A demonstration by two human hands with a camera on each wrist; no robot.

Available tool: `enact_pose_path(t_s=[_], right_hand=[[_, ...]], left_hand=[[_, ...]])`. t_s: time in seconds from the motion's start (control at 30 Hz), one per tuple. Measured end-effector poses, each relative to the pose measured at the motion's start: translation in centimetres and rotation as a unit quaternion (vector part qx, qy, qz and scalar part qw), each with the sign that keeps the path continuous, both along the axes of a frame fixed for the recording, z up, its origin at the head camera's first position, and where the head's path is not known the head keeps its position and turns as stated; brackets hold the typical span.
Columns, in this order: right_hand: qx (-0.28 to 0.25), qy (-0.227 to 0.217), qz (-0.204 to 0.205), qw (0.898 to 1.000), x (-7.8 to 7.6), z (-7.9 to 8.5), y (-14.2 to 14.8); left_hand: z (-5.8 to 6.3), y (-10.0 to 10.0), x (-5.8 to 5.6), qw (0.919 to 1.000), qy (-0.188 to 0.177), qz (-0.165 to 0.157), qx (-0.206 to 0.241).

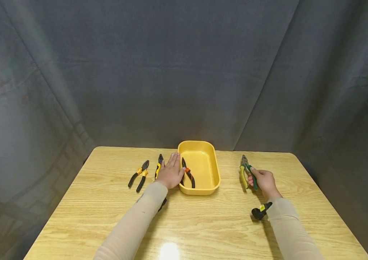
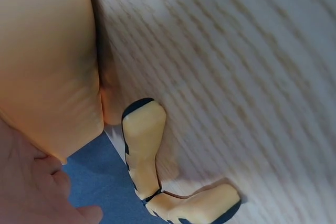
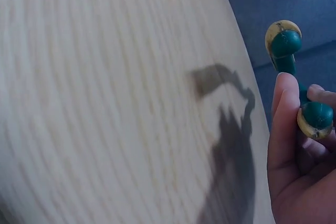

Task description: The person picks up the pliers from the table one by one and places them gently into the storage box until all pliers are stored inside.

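My left hand (image 1: 171, 171) lies with straight fingers on the left rim of a yellow bin (image 1: 218, 171). Inside the bin, against that side, is a pair of pliers (image 1: 188, 174) with black and orange handles, partly hidden by the hand. Over to the right, my right hand (image 1: 265, 181) grips pliers (image 1: 243, 176) with green and yellow handles, fingers curled round one handle, jaws pointing away. The handle ends of these pliers (image 3: 286, 43) show spread apart in the right wrist view, above their shadow on the table.
Just left of the bin lie yellow-and-black pliers (image 2: 144, 135), partly covered by my left hand in the head view. Farther left are open pliers (image 1: 144, 174) with black and yellow handles. The wooden table (image 1: 210, 224) ends at a grey curtain (image 1: 171, 72) behind.
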State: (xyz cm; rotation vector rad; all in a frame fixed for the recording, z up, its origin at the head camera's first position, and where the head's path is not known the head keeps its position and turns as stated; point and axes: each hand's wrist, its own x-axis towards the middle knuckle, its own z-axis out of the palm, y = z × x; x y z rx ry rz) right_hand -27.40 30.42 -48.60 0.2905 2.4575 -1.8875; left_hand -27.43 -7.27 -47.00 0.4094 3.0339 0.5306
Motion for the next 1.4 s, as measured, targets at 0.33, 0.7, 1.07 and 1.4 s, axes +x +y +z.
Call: enact_pose_path(t_s=[0.33, 0.7, 1.07, 1.4], right_hand=[[0.007, 0.006, 0.0, 1.0, 0.1, 0.9, -1.1], [-0.004, 0.017, 0.002, 1.0, -0.1, 1.3, -2.1], [-0.001, 0.016, 0.017, 1.0, -0.2, 2.4, -3.2], [-0.004, 0.037, 0.024, 0.999, -0.5, 3.4, -4.3]], left_hand=[[-0.1, -0.1, -0.2, 0.9999, -0.004, 0.0, -0.01], [-0.2, 0.1, -0.3, 1.0, -0.007, 0.002, -0.004], [0.0, 0.1, -0.1, 0.9999, -0.012, 0.001, -0.001], [0.0, 0.1, -0.2, 0.9999, -0.012, 0.004, -0.004]])
